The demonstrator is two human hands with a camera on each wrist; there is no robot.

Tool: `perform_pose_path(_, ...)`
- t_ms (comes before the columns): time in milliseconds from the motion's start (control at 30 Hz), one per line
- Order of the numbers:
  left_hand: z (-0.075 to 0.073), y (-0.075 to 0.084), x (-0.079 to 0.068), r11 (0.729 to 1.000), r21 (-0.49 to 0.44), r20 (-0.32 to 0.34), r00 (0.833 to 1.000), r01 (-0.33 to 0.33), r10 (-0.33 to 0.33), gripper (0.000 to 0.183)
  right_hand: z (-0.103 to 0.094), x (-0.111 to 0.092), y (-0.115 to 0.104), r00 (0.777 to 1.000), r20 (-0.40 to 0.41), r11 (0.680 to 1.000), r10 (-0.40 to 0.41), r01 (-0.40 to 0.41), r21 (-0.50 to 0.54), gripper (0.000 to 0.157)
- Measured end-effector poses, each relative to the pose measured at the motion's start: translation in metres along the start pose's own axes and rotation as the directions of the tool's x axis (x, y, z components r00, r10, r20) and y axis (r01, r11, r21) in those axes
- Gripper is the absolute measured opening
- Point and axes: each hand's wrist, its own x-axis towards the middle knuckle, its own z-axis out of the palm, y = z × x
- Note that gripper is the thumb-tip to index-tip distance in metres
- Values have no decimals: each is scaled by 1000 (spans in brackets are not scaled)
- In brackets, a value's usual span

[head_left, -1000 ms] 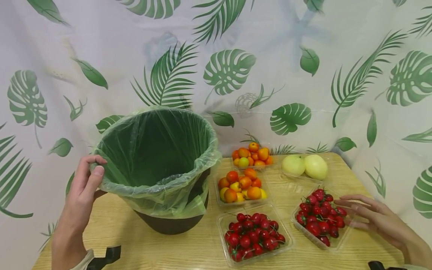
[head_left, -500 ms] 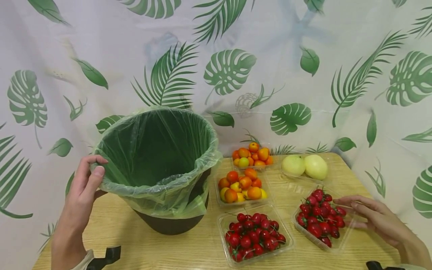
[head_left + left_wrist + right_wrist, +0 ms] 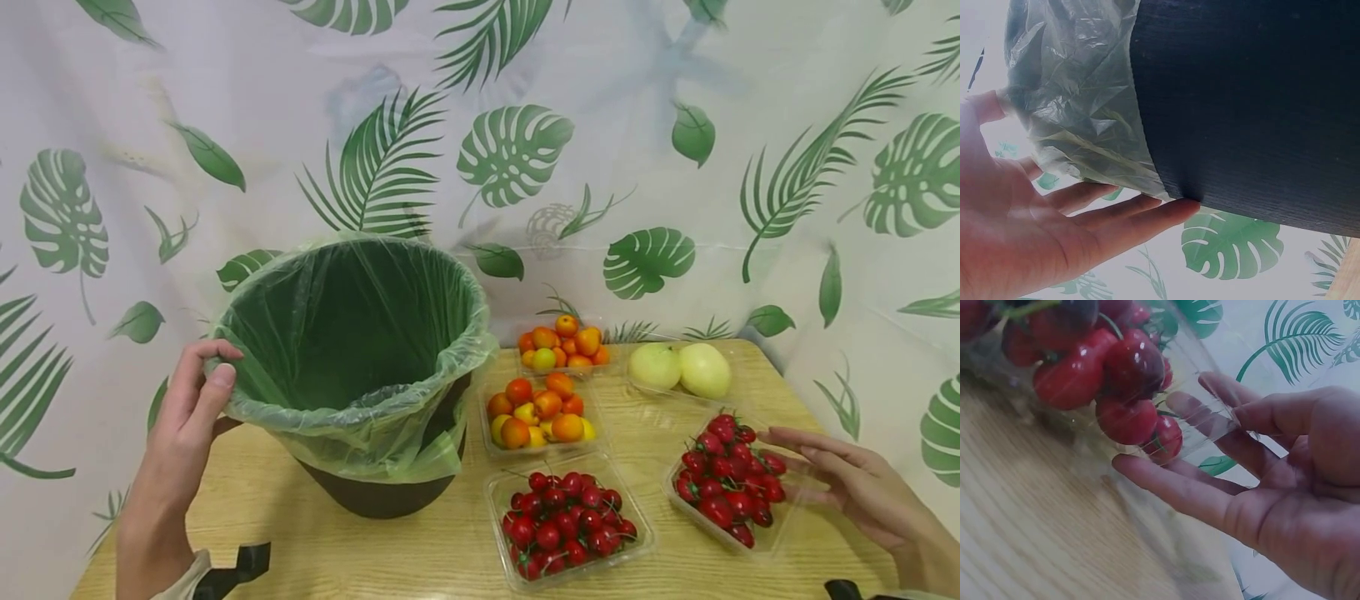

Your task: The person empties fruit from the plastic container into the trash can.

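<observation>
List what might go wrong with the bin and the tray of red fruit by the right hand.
The tray sits near the table edge, with the right hand only touching its side with straight fingers; a push may tip it off. The left hand grips the thin bag at the bin rim; it may tear or slip.

The lined bin (image 3: 360, 367) blocks the left side of the table (image 3: 420, 558); fruit trays (image 3: 566, 521) crowd the right. A narrow free strip runs along the front edge.
</observation>
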Motion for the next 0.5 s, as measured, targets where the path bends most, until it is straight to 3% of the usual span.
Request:
perform_pose_path(200, 0, -1, 0, 1000, 25, -5, 1000, 11, -11, 27, 3, 3, -7, 997, 55, 998, 47, -49, 48, 53)
perform_pose_path(500, 0, 0, 0, 1000, 19, -2, 1000, 10, -10, 26, 8, 9, -12, 978, 191, 957, 80, -129, 261, 65)
